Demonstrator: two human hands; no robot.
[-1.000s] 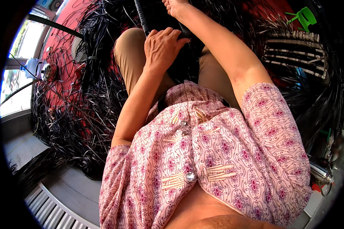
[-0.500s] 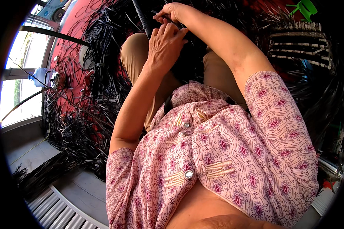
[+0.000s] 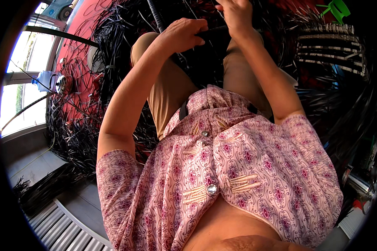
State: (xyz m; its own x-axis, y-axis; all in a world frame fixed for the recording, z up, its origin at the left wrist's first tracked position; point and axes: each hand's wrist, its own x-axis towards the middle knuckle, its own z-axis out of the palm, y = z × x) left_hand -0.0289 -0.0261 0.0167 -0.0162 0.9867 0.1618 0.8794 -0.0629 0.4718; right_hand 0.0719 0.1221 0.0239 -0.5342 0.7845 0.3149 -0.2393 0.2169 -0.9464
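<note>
Over my lap my left hand [image 3: 184, 34] has its fingers and thumb curled inward. Something dark lies in its grasp, but against the black background I cannot make it out. Farther up and to the right, my right hand [image 3: 237, 16] is closed at the top edge, partly cut off, on what looks like a thin black strip running beside its fingers. Between my knees is a dark piece of work, its shape hard to make out. A black wrapped rod [image 3: 156, 16] slants down beside my left hand.
Tangled black strips [image 3: 109, 79] cover the red floor on the left. At the right lie a black-and-pale woven piece [image 3: 329, 50] and more strips. A green plastic object [image 3: 337, 11] is at the upper right, a slatted white seat [image 3: 67, 230] at the lower left, and a blue container [image 3: 46, 81] by the window.
My hands, close together before, are now apart. The right hand has moved up and right to the top edge; the left has turned, its elbow swinging outward to the left.
</note>
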